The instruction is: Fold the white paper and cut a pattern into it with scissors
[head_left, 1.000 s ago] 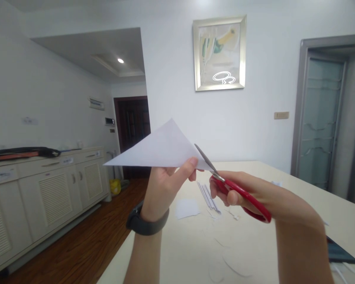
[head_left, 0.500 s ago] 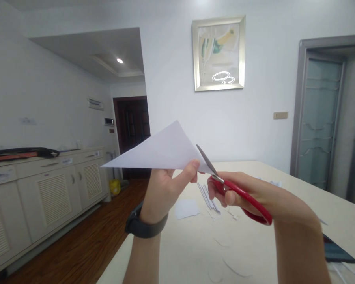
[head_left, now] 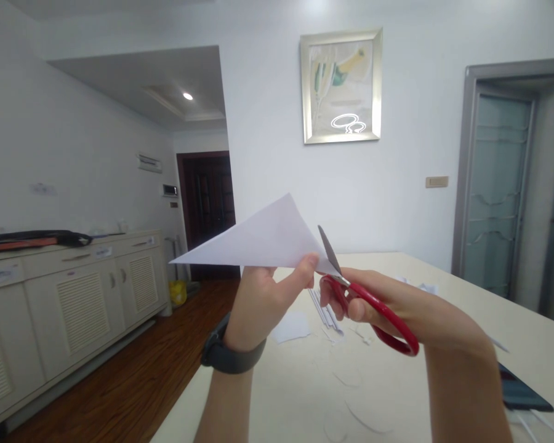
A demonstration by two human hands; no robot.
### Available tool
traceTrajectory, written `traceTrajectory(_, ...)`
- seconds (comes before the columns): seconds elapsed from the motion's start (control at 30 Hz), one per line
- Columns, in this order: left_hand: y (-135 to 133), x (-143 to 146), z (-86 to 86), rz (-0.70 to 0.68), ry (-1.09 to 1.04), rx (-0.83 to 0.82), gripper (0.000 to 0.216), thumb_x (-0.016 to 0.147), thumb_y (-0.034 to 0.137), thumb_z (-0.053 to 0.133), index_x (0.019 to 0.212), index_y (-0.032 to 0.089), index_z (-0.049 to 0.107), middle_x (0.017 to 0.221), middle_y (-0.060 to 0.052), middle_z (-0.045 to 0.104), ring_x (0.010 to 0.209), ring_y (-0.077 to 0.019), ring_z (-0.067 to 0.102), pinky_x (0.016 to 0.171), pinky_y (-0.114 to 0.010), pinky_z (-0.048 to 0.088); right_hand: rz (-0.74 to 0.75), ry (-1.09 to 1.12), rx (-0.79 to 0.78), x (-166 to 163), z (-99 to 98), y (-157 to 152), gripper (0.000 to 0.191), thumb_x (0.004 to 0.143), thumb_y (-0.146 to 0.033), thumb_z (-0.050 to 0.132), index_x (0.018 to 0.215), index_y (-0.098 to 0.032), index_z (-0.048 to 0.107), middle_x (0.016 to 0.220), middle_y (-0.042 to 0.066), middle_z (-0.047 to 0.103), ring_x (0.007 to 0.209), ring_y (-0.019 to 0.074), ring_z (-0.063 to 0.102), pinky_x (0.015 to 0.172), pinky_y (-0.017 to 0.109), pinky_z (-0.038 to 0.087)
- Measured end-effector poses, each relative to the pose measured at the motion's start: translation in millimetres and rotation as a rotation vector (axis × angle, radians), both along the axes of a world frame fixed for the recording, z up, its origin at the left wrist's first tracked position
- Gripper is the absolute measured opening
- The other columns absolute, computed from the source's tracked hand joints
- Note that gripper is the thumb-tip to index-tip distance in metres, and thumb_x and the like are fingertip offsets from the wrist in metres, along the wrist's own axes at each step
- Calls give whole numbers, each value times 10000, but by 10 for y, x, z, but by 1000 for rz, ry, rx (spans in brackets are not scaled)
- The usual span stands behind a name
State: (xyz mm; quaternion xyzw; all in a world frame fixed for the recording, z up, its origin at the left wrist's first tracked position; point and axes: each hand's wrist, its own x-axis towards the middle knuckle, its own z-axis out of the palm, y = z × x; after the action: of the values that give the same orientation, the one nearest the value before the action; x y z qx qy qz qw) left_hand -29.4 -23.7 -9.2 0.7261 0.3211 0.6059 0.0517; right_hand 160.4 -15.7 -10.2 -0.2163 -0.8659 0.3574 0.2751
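Observation:
My left hand [head_left: 277,292], with a dark band on its wrist, pinches a white sheet of paper folded into a triangle [head_left: 268,237]. The thumb lies on the paper's near face close to its right corner; the other fingers are mostly behind it. In my right hand [head_left: 373,295] is a pair of red-handled scissors [head_left: 378,311], its blades pointing up. The blades stand at the right corner of the paper, one blade rising in front of the wall. Whether they bite into the edge I cannot tell.
Below on the cream table [head_left: 286,387] lie rolled paper sticks [head_left: 324,311], a small white paper piece [head_left: 293,326] and thin paper slivers [head_left: 364,421]. A dark flat device [head_left: 526,391] rests at the right. White cabinets [head_left: 92,307] line the left wall.
The folded paper and my left hand have shifted a little to the right. The scissors have turned slightly more upright, and their handles have moved slightly left.

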Motion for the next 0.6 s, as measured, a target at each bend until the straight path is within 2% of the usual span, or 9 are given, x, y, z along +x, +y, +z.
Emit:
traceTrajectory(0.23,14,0,-5,-16,-23,-4,294,837,205,568,547,204,523,567,45,575,609,-130,567,734,-275,435,24,27,-47,15,4,14,364,917,-538,448,821,-187,479,767,-2,451,674,123,387,575,236,351)
traceTrajectory(0.47,17,-8,4,9,32,3,274,836,209,570,566,207,528,608,32,618,654,-148,597,733,-287,445,57,44,6,-4,6,41,403,869,-590,497,975,-203,538,870,14,499,728,137,426,617,244,377)
traceTrajectory(0.6,16,-6,3,9,35,-4,276,835,212,570,562,209,527,596,35,621,641,-146,600,734,-286,451,49,61,-2,-2,3,26,353,891,-554,489,948,-210,535,827,3,480,709,132,414,604,238,366)
